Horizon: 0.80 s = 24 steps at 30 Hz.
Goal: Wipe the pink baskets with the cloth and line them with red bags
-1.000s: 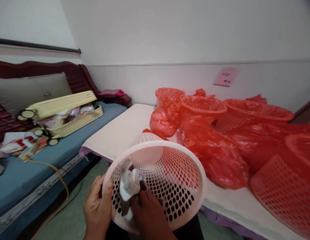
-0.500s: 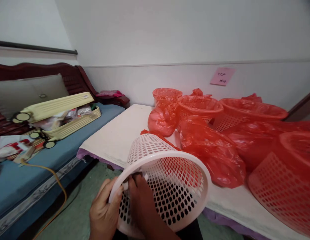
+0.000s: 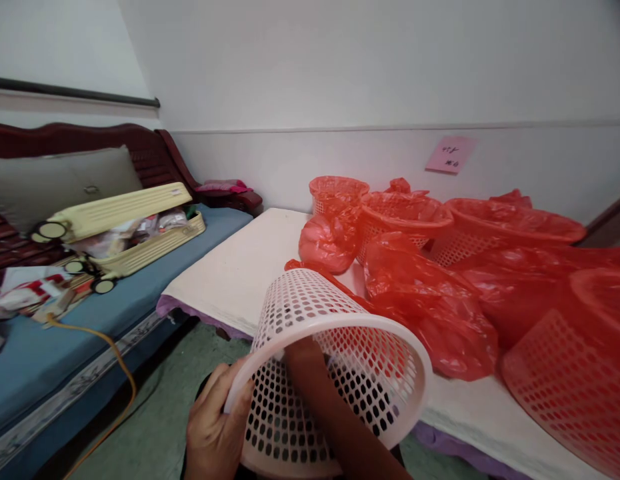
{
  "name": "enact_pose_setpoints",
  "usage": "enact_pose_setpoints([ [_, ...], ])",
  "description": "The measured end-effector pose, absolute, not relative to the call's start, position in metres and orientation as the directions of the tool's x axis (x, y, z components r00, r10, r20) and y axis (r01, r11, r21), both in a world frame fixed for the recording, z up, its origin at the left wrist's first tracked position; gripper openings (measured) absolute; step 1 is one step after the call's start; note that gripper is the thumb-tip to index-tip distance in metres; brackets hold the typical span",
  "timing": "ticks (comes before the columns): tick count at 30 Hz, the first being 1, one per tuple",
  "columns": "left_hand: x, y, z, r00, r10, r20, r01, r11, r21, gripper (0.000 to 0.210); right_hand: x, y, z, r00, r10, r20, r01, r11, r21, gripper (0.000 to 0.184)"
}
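Observation:
A white perforated plastic wastebasket (image 3: 310, 297) lies tilted in front of me, its mouth facing me. My left hand (image 3: 217, 420) is closed round the left side of its rim, thumb on the inside and fingers outside. My right hand (image 3: 301, 353) reaches deep into the basket, with the forearm crossing the mouth from the lower right. The upper rim and wall hide its fingers, so what they hold cannot be seen. A little white material shows beside the wrist, too small to make out.
Baskets lined with red plastic bags (image 3: 405, 213) and a large red bag (image 3: 430, 313) stand on the white tabletop (image 3: 230, 267). At left, a bed (image 3: 140, 293) bears an open cream suitcase (image 3: 125, 213) and a yellow cord (image 3: 117, 353). A pink note (image 3: 450, 155) is on the wall.
My right hand has gone from just inside the left rim, where white material showed at its fingers, to deeper inside the basket. My left hand keeps its hold; the view has shifted slightly.

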<state>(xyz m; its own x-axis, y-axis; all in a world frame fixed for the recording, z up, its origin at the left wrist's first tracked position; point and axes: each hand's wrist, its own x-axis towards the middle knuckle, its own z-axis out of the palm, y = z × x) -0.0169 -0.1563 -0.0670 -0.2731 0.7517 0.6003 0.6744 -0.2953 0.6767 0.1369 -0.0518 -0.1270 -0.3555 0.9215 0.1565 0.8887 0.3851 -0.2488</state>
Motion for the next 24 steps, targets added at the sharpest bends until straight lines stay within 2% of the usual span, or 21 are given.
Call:
enact_pose_setpoints([
  [5, -0.021, -0.155, -0.065, -0.315, 0.801, 0.509, 0.583, -0.259, 0.770, 0.025, 0.153, -0.076, -0.109, -0.436, 0.898, 0.052, 0.882, 0.438, -0.174, 0.018],
  [10, -0.022, -0.150, -0.054, -0.277, 0.798, 0.536, 0.563, -0.317, 0.763, 0.020, 0.171, -0.113, -0.094, -0.534, 0.844, 0.048, 0.830, 0.534, -0.159, 0.013],
  [13, -0.023, -0.142, -0.046, -0.292, 0.803, 0.519, 0.536, -0.312, 0.784, 0.020, 0.166, -0.150, -0.113, -0.612, 0.764, 0.204, 0.748, 0.643, -0.164, 0.003],
  [18, -0.024, -0.128, -0.028, -0.304, 0.825, 0.477, 0.509, -0.283, 0.813, 0.025, 0.156, -0.189, -0.153, -0.245, 0.827, 0.507, 0.812, 0.460, -0.358, 0.018],
  [19, -0.024, -0.126, -0.026, -0.304, 0.829, 0.469, 0.508, -0.275, 0.816, 0.026, 0.156, -0.189, -0.154, -0.215, 0.788, 0.577, 0.811, 0.474, -0.345, 0.018],
  [21, -0.022, -0.123, -0.021, -0.292, 0.839, 0.459, 0.507, -0.271, 0.818, 0.028, 0.156, -0.186, -0.150, -0.272, 0.676, 0.685, 0.811, 0.544, -0.216, 0.015],
  [24, -0.020, -0.123, -0.019, -0.266, 0.852, 0.451, 0.503, -0.277, 0.819, 0.029, 0.157, -0.176, -0.138, -0.431, 0.612, 0.663, 0.795, 0.605, -0.041, 0.019],
])
